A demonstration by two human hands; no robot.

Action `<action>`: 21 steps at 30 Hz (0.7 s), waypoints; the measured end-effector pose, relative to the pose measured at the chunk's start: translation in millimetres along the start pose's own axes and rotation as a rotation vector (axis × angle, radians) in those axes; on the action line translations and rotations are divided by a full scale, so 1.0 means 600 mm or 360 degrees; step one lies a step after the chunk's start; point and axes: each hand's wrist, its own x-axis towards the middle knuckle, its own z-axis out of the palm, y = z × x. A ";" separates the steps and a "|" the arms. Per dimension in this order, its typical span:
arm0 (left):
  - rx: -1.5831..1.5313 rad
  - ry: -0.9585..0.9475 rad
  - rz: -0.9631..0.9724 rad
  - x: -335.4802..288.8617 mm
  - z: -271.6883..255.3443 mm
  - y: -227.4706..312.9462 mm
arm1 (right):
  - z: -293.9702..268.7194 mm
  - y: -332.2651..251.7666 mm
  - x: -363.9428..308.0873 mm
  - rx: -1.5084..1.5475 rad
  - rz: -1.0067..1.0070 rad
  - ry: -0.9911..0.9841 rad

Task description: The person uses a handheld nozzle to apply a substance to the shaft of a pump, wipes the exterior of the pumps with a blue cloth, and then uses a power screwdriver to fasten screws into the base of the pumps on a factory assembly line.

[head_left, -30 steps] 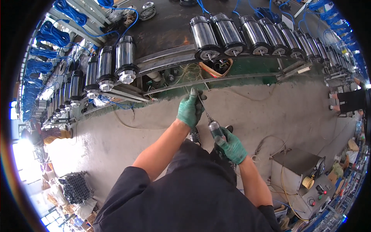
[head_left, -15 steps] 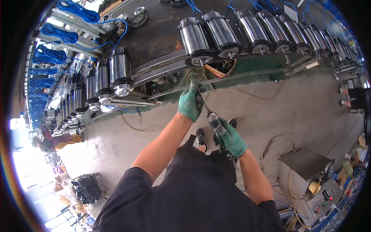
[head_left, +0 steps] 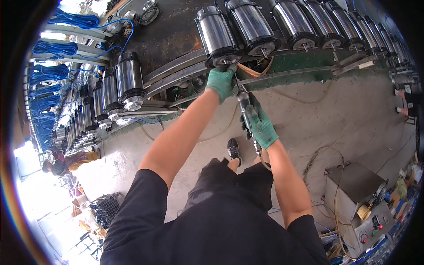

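Observation:
In green gloves, both of my hands are raised toward the row of shiny cylindrical motors. My left hand is at the lower, shaft end of the nearest motor, its fingers closed; what they hold there is hidden. My right hand is wrapped round a pneumatic screwdriver with a hose trailing from its back end. The driver's thin bit points up toward the motor's end, close beside my left fingers. Whether the bit touches a screw cannot be made out.
More motors stand along the left rack, below coiled blue cables. A metal rail runs under the bench edge. An open box sits beneath the bench. A metal cabinet stands at the lower right; a person's legs show far right.
Both hands have moved up and forward, bringing the screwdriver to the near motor's shaft end. My left hand has gone from below the motor to against it. The view has shifted slightly.

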 end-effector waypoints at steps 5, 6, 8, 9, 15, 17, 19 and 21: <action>0.0560 -0.0099 0.0402 0.022 -0.024 -0.002 | 0.012 -0.011 0.011 0.0011 0.0030 0.0025; 0.0420 -0.0076 0.0286 0.019 -0.019 0.002 | 0.011 -0.010 0.013 0.0005 0.0038 0.0037; 0.0142 -0.0031 0.0051 0.013 -0.010 0.010 | 0.009 -0.009 0.016 -0.0006 0.0037 0.0054; 0.0140 -0.0028 0.0043 0.014 -0.012 0.010 | 0.011 -0.009 0.016 -0.0010 0.0031 0.0050; 0.0175 0.0004 -0.0010 0.016 -0.011 0.019 | 0.016 -0.006 0.019 0.0032 -0.0004 0.0055; 0.0216 -0.0010 0.0042 0.021 -0.017 0.019 | 0.021 -0.015 0.017 0.0032 0.0022 0.0061; 0.0187 -0.0023 0.0033 0.026 -0.017 0.016 | 0.023 -0.022 0.014 0.0035 0.0049 0.0083; 0.0191 -0.0029 0.0019 0.029 -0.018 0.016 | 0.023 -0.024 0.014 0.0038 0.0042 0.0083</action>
